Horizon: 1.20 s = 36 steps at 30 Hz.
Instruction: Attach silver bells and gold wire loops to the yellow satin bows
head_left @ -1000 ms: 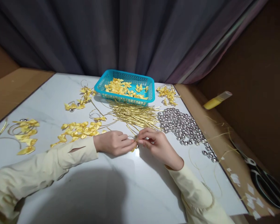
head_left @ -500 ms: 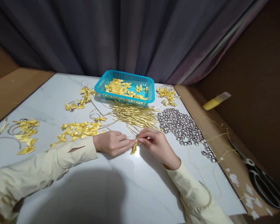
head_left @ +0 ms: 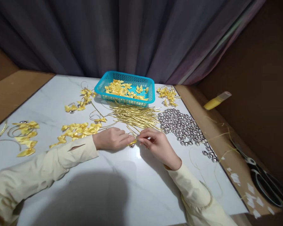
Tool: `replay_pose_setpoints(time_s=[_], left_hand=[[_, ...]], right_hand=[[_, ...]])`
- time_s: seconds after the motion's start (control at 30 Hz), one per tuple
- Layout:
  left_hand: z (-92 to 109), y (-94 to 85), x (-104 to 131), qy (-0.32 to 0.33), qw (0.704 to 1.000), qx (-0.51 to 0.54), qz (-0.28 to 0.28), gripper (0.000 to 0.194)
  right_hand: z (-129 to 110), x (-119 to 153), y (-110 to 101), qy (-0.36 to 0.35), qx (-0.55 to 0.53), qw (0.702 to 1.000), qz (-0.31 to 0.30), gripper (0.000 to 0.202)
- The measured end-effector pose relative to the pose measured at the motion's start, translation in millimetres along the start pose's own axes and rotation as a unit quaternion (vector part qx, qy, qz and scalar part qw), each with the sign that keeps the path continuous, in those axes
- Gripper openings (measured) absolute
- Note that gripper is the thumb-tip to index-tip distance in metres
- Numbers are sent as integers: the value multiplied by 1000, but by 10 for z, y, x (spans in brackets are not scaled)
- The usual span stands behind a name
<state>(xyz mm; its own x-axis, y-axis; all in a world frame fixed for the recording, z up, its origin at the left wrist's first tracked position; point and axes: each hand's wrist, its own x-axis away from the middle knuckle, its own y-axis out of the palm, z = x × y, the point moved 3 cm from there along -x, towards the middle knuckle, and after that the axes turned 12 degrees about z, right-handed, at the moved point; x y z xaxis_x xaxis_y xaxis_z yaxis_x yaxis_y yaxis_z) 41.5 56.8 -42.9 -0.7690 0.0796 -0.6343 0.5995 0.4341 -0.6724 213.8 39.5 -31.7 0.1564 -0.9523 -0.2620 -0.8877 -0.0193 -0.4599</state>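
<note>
Over the middle of the white board my left hand (head_left: 113, 138) pinches a small yellow bow (head_left: 133, 142) with a silver bell (head_left: 131, 145) hanging at it. Close on its right, the fingertips of my right hand (head_left: 157, 146) are pressed together on a thin cord end, mostly hidden by the fingers. Just beyond both hands lies a pile of gold cords (head_left: 134, 116). Several loose yellow bows (head_left: 79, 129) are beside my left forearm. A heap of silver bells (head_left: 181, 125) spreads to the right of my right hand.
A blue basket (head_left: 152, 94) with yellow bows stands at the back. Bows with cord loops lie at the back left (head_left: 85, 94), far left (head_left: 28, 131) and back right (head_left: 167, 94). Black-handled scissors (head_left: 264, 180), paper scraps (head_left: 250, 199) and a yellow tube (head_left: 215, 102) are at the right.
The bow between my hands has turned from hanging down to lying sideways by my left fingertips, and its bell now shows. My left fingertips have drawn slightly left, away from my right hand.
</note>
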Motion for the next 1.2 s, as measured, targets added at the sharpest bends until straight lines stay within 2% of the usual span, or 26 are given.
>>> replay_pose_setpoints(time_s=[0.13,0.27,0.4,0.9,1.2], left_hand=[[8,-10,-15,17,1000,-1,4,10],[24,-9,-17,37,999,-6,-2,18],[30,-8,-8,52,999,3,-4,13],[57,-76,-32,66,996,37,40,13],[82,-98,-56,62,997,22,28,19]], right_hand=[[6,0,5,-5,6,1000,6,16],[16,10,26,-4,8,1000,4,16],[17,13,44,-3,7,1000,0,16],[37,22,102,-2,21,1000,-3,15],[46,44,116,-6,59,998,1,16]])
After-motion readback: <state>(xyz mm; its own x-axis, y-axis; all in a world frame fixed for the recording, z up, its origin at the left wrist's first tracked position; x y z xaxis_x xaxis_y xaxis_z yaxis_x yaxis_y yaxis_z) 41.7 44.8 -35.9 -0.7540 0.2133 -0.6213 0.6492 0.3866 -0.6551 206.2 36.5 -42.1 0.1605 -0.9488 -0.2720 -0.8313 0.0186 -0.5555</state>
